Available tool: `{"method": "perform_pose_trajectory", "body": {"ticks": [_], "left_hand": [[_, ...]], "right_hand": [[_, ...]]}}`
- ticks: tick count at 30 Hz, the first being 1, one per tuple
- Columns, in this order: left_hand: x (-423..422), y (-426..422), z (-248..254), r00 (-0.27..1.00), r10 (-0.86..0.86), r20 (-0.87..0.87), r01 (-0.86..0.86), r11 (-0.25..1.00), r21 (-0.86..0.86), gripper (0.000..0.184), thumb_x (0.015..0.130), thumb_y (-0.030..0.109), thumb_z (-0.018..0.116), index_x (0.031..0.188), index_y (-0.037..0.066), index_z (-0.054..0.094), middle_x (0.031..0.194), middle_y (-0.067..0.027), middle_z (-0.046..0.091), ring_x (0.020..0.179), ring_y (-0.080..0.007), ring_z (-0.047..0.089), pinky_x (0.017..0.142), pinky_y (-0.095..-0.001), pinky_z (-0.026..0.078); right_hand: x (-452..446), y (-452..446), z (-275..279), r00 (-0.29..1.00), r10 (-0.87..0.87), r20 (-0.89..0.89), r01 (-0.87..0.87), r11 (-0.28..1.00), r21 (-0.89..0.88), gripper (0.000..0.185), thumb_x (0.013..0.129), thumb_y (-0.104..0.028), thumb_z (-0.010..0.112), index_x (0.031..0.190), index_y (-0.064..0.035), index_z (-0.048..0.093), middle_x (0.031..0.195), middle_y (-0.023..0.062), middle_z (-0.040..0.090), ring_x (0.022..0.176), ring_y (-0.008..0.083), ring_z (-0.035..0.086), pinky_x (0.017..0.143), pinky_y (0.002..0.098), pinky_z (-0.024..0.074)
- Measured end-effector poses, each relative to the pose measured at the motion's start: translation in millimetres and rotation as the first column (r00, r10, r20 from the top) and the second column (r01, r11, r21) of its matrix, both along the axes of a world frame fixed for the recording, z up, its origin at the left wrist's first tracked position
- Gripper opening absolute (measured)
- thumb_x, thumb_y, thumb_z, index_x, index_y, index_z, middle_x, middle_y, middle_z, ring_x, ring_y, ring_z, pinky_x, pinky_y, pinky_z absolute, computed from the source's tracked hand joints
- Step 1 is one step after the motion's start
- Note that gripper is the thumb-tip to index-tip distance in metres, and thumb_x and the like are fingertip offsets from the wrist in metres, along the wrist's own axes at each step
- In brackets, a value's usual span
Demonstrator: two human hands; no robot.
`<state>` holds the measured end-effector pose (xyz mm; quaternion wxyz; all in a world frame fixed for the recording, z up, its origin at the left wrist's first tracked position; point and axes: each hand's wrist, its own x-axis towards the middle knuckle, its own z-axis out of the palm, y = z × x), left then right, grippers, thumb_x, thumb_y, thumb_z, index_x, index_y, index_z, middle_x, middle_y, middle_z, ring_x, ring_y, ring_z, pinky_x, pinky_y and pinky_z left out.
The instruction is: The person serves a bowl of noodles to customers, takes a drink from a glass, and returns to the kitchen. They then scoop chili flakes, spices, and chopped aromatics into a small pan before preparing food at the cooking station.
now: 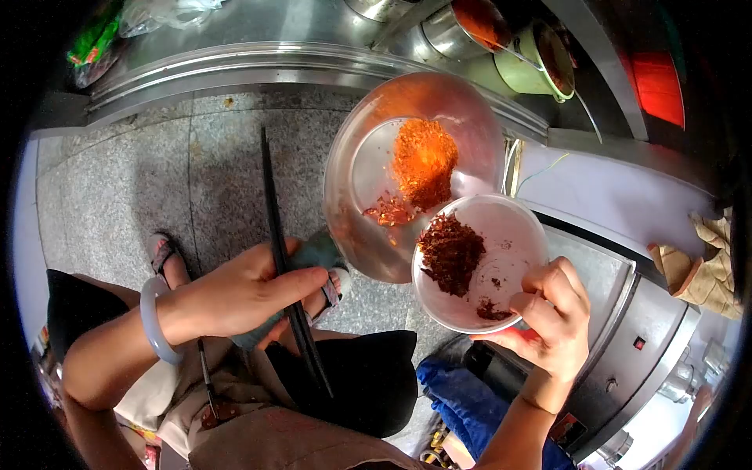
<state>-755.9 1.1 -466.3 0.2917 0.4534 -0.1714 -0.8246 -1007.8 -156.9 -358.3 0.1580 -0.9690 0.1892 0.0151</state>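
My left hand (243, 290) is closed around a pair of long black chopsticks (272, 200), which point up and away from me. Behind that hand a dull green thing (317, 254) shows in part; I cannot make out its kind. My right hand (554, 317) grips the rim of a white bowl (513, 227), tilted toward the left. Dark red-brown flakes (450, 254) lie in the bowl, with smaller clumps near my fingers. Beyond and partly under the bowl is a large metal basin (345, 168). Orange-red chili powder and flakes (423, 160) are heaped inside it.
A steel counter (290, 35) runs along the far side. On it stand a metal pot (446, 35) with red contents and a light green bucket (521, 74). Tan gloves (697, 266) lie at the right, near a steel appliance (603, 313). Blue cloth (470, 399) is below.
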Motion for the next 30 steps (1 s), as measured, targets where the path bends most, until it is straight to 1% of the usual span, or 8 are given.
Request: {"method": "perform_pose_trajectory", "body": {"ticks": [12,14,15,18,20,23,25,30], "left_hand": [[1,0,2,0.999,-0.041,-0.006,0.041,0.999,0.002,0.027,0.093,0.030,0.048,0.096,0.003,0.041,0.076,-0.0037,0.049,0.044,-0.0115,0.048,0.039,-0.0247,0.040],[-1,0,4,1.000,0.004,0.010,-0.004,1.000,-0.009,0.023,0.095,0.024,0.042,0.092,0.001,0.047,0.064,-0.0006,0.050,0.040,-0.0067,0.047,0.035,-0.0197,0.037],[-1,0,5,1.000,0.004,0.009,-0.004,1.000,-0.009,0.023,0.095,0.024,0.042,0.092,0.001,0.047,0.064,-0.0006,0.050,0.040,-0.0067,0.047,0.035,-0.0197,0.037],[-1,0,4,1.000,-0.003,0.017,0.004,0.999,-0.034,0.024,0.095,0.024,0.042,0.094,0.001,0.047,0.065,-0.0008,0.051,0.041,-0.0068,0.047,0.035,-0.0198,0.037],[1,0,1,0.999,-0.039,0.005,0.039,0.997,-0.059,0.030,0.093,0.033,0.047,0.098,0.004,0.041,0.077,-0.0039,0.048,0.044,-0.0116,0.049,0.039,-0.0244,0.040],[1,2,-1,0.999,-0.042,0.013,0.043,0.999,-0.031,0.031,0.093,0.033,0.047,0.098,0.003,0.041,0.077,-0.0039,0.048,0.044,-0.0116,0.049,0.039,-0.0246,0.040],[0,1,0,0.999,-0.036,0.004,0.037,0.999,-0.032,0.031,0.093,0.033,0.047,0.098,0.003,0.041,0.077,-0.0039,0.048,0.044,-0.0116,0.049,0.039,-0.0247,0.040],[0,1,0,1.000,-0.024,0.000,0.024,0.999,-0.042,0.031,0.093,0.033,0.047,0.097,0.003,0.041,0.077,-0.0039,0.048,0.044,-0.0117,0.049,0.039,-0.0251,0.040]], "right_hand": [[-1,0,1,1.000,-0.006,0.027,0.007,0.999,-0.033,0.039,0.047,-0.034,0.078,0.062,-0.0056,0.055,0.072,0.0040,0.050,0.063,0.0219,0.048,0.051,0.0331,0.0404],[-1,2,3,0.999,-0.006,0.033,0.007,1.000,-0.030,0.040,0.047,-0.034,0.078,0.062,-0.0056,0.055,0.072,0.0040,0.050,0.063,0.0218,0.048,0.051,0.0331,0.0404],[-1,4,4,0.999,-0.009,0.038,0.011,0.999,-0.036,0.040,0.047,-0.034,0.078,0.063,-0.0057,0.055,0.072,0.0040,0.050,0.063,0.0216,0.048,0.051,0.0330,0.0405],[-3,0,0,0.999,-0.003,0.040,0.004,1.000,-0.030,0.040,0.047,-0.035,0.077,0.064,-0.0059,0.055,0.072,0.0039,0.049,0.063,0.0211,0.048,0.051,0.0327,0.0405],[-4,-1,-1,0.999,0.008,0.038,-0.007,1.000,-0.020,0.040,0.047,-0.035,0.077,0.064,-0.0060,0.055,0.071,0.0038,0.049,0.063,0.0209,0.048,0.051,0.0325,0.0404],[-7,0,-1,0.999,-0.007,0.036,0.009,0.999,-0.037,0.041,0.048,-0.036,0.077,0.064,-0.0061,0.055,0.071,0.0037,0.049,0.063,0.0207,0.048,0.051,0.0326,0.0401],[-8,-1,-3,0.997,0.032,0.069,-0.027,0.997,-0.074,0.050,0.043,-0.043,0.079,0.064,-0.0055,0.054,0.068,0.0038,0.047,0.060,0.0191,0.047,0.048,0.0299,0.0367],[-5,0,3,0.998,0.013,0.064,-0.009,0.998,-0.064,0.042,0.047,-0.038,0.077,0.064,-0.0069,0.055,0.070,0.0035,0.048,0.062,0.0205,0.047,0.050,0.0321,0.0394]]}}
